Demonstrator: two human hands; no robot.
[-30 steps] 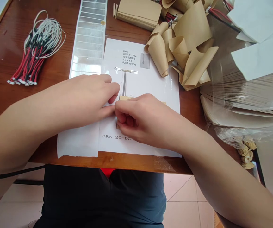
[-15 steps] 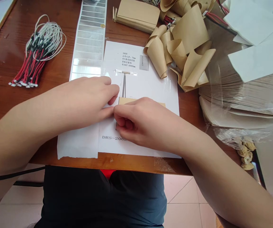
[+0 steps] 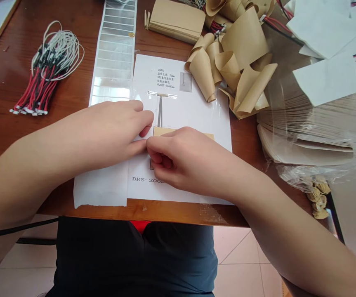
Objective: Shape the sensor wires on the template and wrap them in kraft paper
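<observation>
A white printed sheet lies flat on the brown table. On it rests a tan paper square, mostly hidden under my right hand. That hand is curled, its fingertips pinched at the square's left edge. My left hand lies palm down beside it, fingers together, thumb and forefinger pressing at the same edge. The two hands touch at the fingertips. A thin grey wire taped on the sheet runs down to the square.
A bundle of red, black and white wires lies at far left. A strip of silver labels runs beside the sheet. Curled tan backing papers pile at upper right, with a tan stack and bagged paper stacks.
Both hands stay in place on the tan square; my right hand has slid slightly down and left. The view has shifted a little.
</observation>
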